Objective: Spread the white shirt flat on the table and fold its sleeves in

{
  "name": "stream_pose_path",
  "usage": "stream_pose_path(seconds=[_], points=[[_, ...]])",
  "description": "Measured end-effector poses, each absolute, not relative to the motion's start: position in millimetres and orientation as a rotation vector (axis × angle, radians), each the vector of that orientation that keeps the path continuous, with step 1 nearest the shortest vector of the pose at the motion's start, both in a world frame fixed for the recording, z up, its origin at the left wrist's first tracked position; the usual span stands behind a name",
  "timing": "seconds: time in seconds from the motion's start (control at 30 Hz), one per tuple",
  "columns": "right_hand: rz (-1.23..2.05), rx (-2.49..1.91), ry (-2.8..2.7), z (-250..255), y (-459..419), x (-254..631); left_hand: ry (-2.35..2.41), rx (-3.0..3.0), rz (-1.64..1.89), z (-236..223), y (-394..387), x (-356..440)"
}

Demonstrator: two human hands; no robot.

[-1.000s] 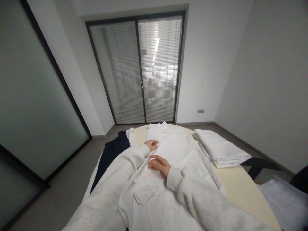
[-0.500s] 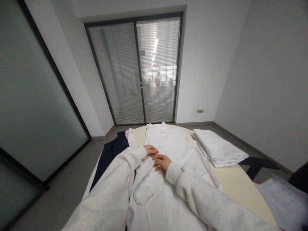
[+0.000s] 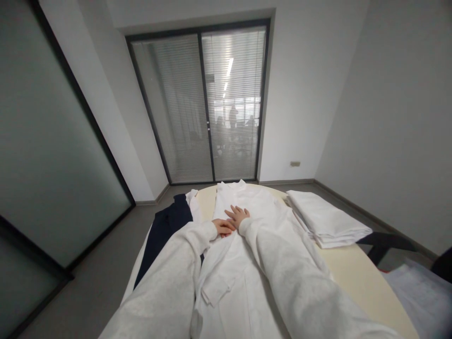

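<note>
A white long-sleeved shirt (image 3: 261, 202) lies spread on the table, collar at the far end. One of its sleeves is folded inward over the front, with the cuff (image 3: 215, 289) lying below my hands. My left hand (image 3: 223, 227) rests on the middle of the shirt, its fingers bent close together on the cloth near the folded sleeve. Just beyond it and to the right, my right hand (image 3: 238, 216) lies flat on the shirt with spread fingers. The two hands almost touch. Cloth under the left fingertips is partly hidden.
Dark navy clothing (image 3: 165, 230) lies on the table's left side. A folded white cloth stack (image 3: 325, 216) sits at the right on the cream tabletop (image 3: 356, 268). Black chair parts (image 3: 384, 242) and a pale plastic-like sheet (image 3: 416, 287) are beyond the right edge.
My right hand has moved away from me and opened from a bent-finger pose to lie flat. My left hand has shifted slightly nearer to me.
</note>
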State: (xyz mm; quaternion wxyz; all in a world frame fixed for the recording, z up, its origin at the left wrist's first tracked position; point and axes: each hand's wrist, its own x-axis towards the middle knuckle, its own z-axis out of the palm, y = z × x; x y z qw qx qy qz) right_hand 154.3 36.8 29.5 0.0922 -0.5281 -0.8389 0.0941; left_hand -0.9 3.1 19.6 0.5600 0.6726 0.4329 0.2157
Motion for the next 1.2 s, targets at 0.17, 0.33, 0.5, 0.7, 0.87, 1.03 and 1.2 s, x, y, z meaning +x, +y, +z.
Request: stream_pose_path(seconds=[0.17,0.33,0.5,0.7,0.87,1.03,1.2], points=[[0.143,-1.502,-2.551,6.7,40.3,163.4,1.114,1.636,0.148,44.4,-7.8,-20.5],[0.174,-1.514,-2.550,6.7,47.7,166.3,1.031,1.561,-0.265,57.7,-20.4,-24.3],[0.166,-1.518,-2.541,5.1,49.6,166.4,0.840,1.510,-0.312,45.6,-20.6,-9.9],[0.065,-1.393,-2.498,12.8,39.7,167.5,0.679,1.345,-0.141,40.0,-24.5,-21.8],[0.131,-1.113,-2.754,15.8,22.9,174.9,0.603,1.306,0.147,47.6,-24.6,-35.1],[0.170,-1.129,-2.832,18.7,24.3,183.4,0.778,1.409,-0.036,54.2,-22.3,-41.6],[0.191,-1.128,-2.801,20.8,27.3,185.5,0.697,1.480,-0.185,49.3,-35.0,-19.0]])
